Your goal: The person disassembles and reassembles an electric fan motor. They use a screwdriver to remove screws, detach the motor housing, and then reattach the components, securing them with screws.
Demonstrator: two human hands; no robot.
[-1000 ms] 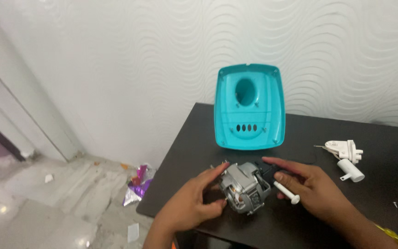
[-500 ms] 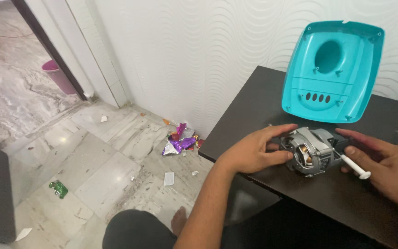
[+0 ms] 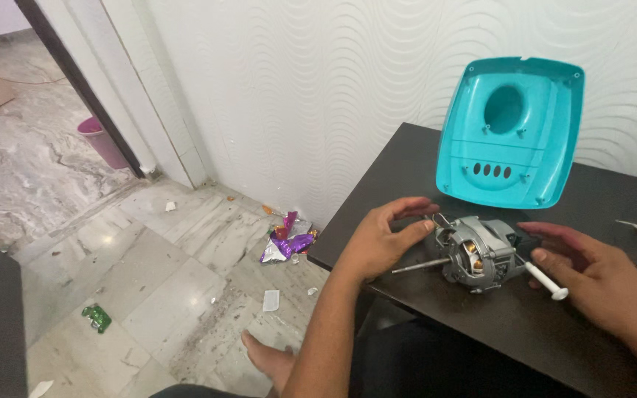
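A: Quickly, where's the motor [image 3: 478, 253] sitting?

B: Near edge of the dark desk [image 3: 407, 158], just in front of the teal housing [image 3: 509, 133] leaning on the wall. Left hand [image 3: 377, 239] is resting open, fingers touching its left end above the shaft. Right hand [image 3: 591, 276] is hovering open by the white peg [image 3: 545, 281].

A: Handling tip?

B: Steadying both ends looks best, keeping fingers off the shaft.

A: Versus half a second ago?

B: Left hand is loosening; it was cupping the motor.

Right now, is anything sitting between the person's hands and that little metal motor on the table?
Nothing visible. The left hand already touches the motor near its shaft; the right hand rests beside it, by a white plastic rod.
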